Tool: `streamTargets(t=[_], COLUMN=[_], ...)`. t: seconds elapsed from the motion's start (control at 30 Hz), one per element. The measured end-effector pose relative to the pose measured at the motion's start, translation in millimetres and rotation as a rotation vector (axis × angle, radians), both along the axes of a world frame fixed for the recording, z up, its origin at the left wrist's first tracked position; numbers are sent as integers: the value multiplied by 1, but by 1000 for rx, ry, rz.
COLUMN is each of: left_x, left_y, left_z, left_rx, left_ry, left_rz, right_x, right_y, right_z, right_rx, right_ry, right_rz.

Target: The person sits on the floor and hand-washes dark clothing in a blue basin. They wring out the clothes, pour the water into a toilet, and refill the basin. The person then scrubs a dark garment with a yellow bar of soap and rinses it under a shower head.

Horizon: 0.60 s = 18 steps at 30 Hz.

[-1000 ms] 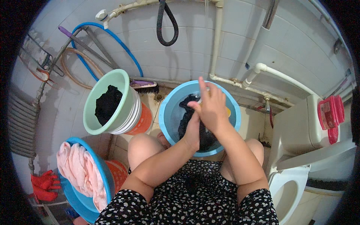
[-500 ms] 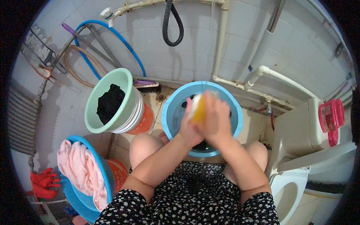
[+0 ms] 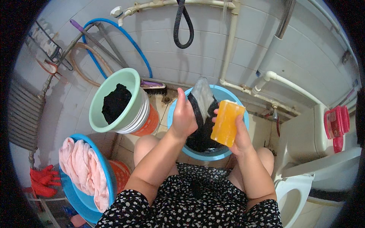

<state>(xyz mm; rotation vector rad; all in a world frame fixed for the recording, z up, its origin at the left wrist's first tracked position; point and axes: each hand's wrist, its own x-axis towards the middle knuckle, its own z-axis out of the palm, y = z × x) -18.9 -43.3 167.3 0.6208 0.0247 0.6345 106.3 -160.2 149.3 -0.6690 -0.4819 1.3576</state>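
Observation:
My right hand point(image 3: 240, 135) grips a yellow bar of soap point(image 3: 227, 123), with white suds along its top edge. My left hand point(image 3: 184, 118) is closed with its thumb raised, at the edge of a grey, sock-like cloth point(image 3: 205, 97) with a black band. The cloth stands up from the hand, its tip pointing away from me; the fingers are partly hidden. Both hands are over a light blue basin point(image 3: 246, 117) on the floor between my knees. Black cloth point(image 3: 205, 140) lies wet in that basin.
To the left, a pale green basin point(image 3: 95, 114) with black cloth sits on a white and orange bucket point(image 3: 146, 121). Nearer, a blue basin point(image 3: 112, 182) holds pink cloth point(image 3: 85, 171). A toilet point(image 3: 294, 190) stands at right; pipes point(image 3: 230, 49) and a black hose point(image 3: 176, 34) line the wall.
My hands have come apart from being pressed together over the basin. The soap is now in my right hand on the right, and the grey cloth shows beside my left hand.

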Motion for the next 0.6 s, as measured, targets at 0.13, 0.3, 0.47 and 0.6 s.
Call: streamTargets(t=[0.13,0.3,0.47,0.6], left_x=[-1,3,3,3], left_y=[7,13,15,9], left_z=[-1,-4,-5,-11], left_rx=[-26,7,58,164], left_ry=[4,-45,-66,103], left_rz=[122,237,189,172], right_x=[-10,-24,-31,-41], right_y=[-7,-14,-13,-15], right_z=[13,2,-3,4], right_rx=[-79,-6,83,1], right_ry=[-282,-475,-1162,-1415], right_rz=[164,293,172,218])
